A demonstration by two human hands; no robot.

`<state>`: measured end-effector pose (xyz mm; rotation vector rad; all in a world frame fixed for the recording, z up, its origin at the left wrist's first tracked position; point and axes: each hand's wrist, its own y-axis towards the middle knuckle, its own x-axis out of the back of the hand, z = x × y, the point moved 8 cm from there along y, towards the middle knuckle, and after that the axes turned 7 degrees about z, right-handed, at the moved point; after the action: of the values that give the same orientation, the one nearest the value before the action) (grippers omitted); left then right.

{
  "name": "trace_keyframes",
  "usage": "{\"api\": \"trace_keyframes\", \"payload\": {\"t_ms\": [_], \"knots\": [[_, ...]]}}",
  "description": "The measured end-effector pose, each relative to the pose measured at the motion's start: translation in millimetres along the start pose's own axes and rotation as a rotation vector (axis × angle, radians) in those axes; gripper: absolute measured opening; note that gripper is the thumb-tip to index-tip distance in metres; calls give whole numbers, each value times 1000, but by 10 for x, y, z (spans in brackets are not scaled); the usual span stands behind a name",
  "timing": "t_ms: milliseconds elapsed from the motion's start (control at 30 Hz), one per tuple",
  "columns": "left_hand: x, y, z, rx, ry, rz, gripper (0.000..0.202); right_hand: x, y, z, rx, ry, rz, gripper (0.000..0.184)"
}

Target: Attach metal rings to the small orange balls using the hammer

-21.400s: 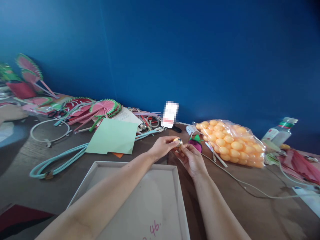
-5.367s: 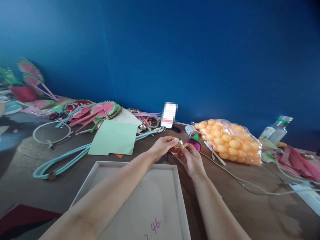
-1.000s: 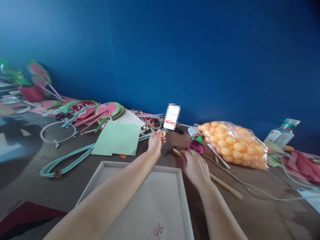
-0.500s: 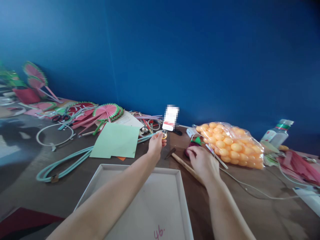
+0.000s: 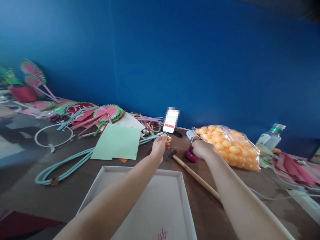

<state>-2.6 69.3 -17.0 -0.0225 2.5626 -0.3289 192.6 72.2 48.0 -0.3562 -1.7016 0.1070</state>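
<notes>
My left hand is closed in a pinch around a small shiny round silver-and-gold piece, above the table beyond the box lid. To the right, my right hand has its fingers closed on the top of a round purple pincushion with small dots on its side. The fingers partly hide its green top. Between the hands lies a hammer with a wooden handle, its far end passing under my right forearm. Propped behind my left hand is a phone with a blurred screen.
A shallow white box lid lies in front. Left of it are green paper, coiled pale-blue tubing and watermelon paper fans. On the right sit a bag of orange balls and a bottle. A blue wall stands behind.
My right hand has moved from beside the pincushion up over its top, covering most of the green part. My left hand keeps the shiny piece, slightly lower and to the right in view.
</notes>
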Motion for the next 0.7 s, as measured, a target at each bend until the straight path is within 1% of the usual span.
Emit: {"api": "trace_keyframes", "payload": {"t_ms": [67, 267, 400, 567, 700], "knots": [[-6, 4, 0, -1, 0, 6, 24, 1, 12, 22, 6, -9, -4, 31], [-3, 9, 9, 0, -1, 3, 21, -25, 5, 1, 65, 31, 27, 19], [-8, 10, 12, -3, 4, 13, 22, -36, 10, -71, 65, 79, 21, 20], [-11, 1, 8, -4, 20, 16, 21, -77, 31, -47, 143, 44, 44, 21], [-13, -3, 3, -7, 17, 11, 22, -81, 60, -53, 124, 64, 27, 20]]}}
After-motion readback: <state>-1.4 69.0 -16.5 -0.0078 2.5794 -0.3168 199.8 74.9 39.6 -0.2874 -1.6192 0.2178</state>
